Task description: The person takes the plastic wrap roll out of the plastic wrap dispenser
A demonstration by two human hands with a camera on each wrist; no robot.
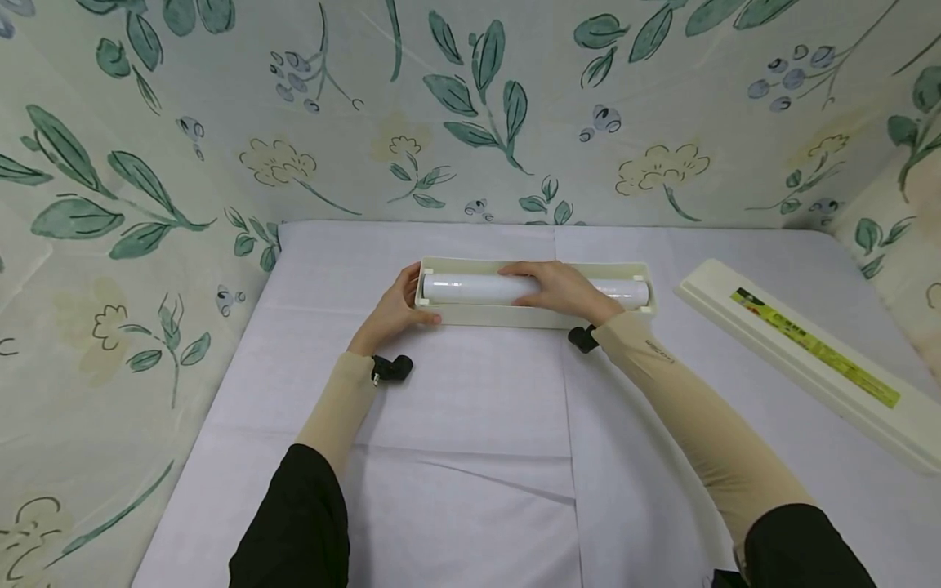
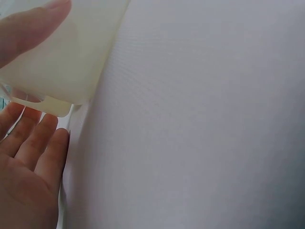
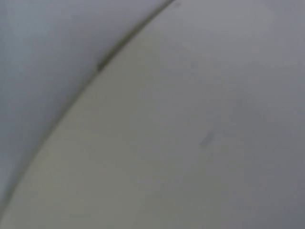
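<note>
Right hand [image 1: 566, 290] grasping roll [image 1: 470, 288] inside box [image 1: 500, 316], left hand [image 1: 397, 310] gripping box end, lid [image 1: 790, 349] lying beside.

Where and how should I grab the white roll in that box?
Probably around its middle, from above: the white roll lies lengthwise in the open-topped box, walls flanking it, leaving its top exposed. The right hand holds it there.

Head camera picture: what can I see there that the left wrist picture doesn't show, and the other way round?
Only the head view shows the right hand holding the white roll, and the long cover with its yellow label. Only the left wrist view shows the left palm. Both show the left hand, pale box and white cloth.
</note>
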